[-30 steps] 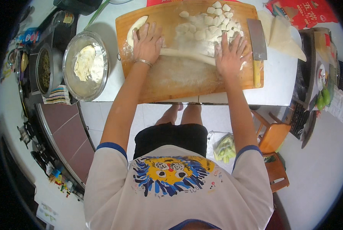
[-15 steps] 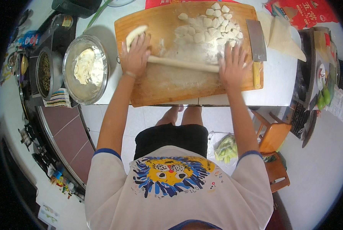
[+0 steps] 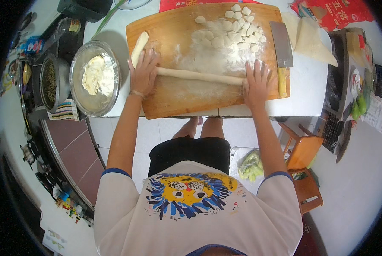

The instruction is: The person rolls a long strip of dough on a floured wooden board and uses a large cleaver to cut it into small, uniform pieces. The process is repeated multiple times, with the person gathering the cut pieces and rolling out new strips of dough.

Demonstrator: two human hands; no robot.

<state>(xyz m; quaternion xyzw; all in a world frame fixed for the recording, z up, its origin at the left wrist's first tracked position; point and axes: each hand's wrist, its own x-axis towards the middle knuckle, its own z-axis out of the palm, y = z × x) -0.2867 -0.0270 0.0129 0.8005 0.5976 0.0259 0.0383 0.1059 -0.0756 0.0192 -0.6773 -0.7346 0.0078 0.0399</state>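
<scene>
While both palms lie flat, fingers spread, left hand and right hand press the long pale dough rope on the floured wooden board. Risk: uneven pressure thins and snaps it; the steel cleaver sits near the right fingers.

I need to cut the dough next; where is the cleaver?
In the head view the cleaver lies on the right edge of the wooden board, beyond the right hand, beside the cut dough pieces.
</scene>
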